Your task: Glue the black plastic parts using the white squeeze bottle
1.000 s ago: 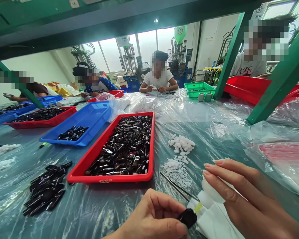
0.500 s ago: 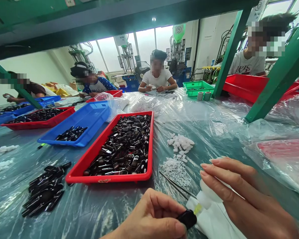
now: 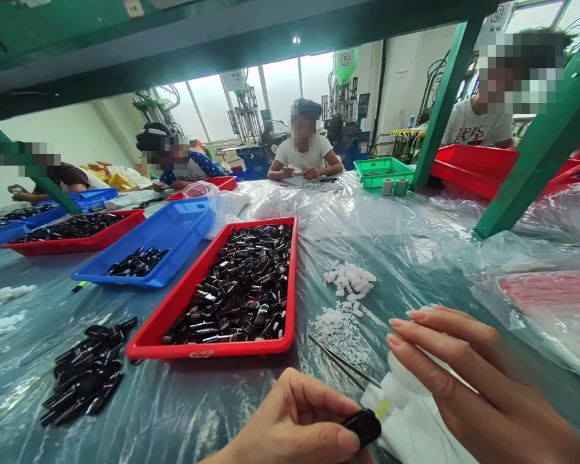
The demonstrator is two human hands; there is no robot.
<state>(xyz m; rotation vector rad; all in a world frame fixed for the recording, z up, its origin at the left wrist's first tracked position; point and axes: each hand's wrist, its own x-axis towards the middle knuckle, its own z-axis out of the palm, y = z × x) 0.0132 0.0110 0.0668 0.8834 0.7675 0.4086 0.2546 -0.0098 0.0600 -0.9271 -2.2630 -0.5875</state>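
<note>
My left hand (image 3: 290,422) pinches a small glossy black plastic piece (image 3: 362,426) at the bottom of the view. My right hand (image 3: 483,380) grips a white squeeze bottle (image 3: 401,380) from above. The bottle's yellow-green nozzle (image 3: 383,407) meets the end of the black piece. A white cloth (image 3: 408,435) lies under the bottle. Metal tweezers (image 3: 343,361) rest just beyond my hands, near a heap of small white plastic bits (image 3: 341,335). A red tray (image 3: 207,348) holds several glossy black pieces.
Plastic sheeting covers the long table. Black pieces lie in a loose pile (image 3: 84,374), and a blue tray (image 3: 174,225) stands nearby. Several co-workers sit across the table. A green crate (image 3: 384,173) and green steel legs (image 3: 546,135) stand far right.
Table items shift slightly left in view as my head moves. The black piece sits a little flatter in my left hand, and the nozzle stays against it.
</note>
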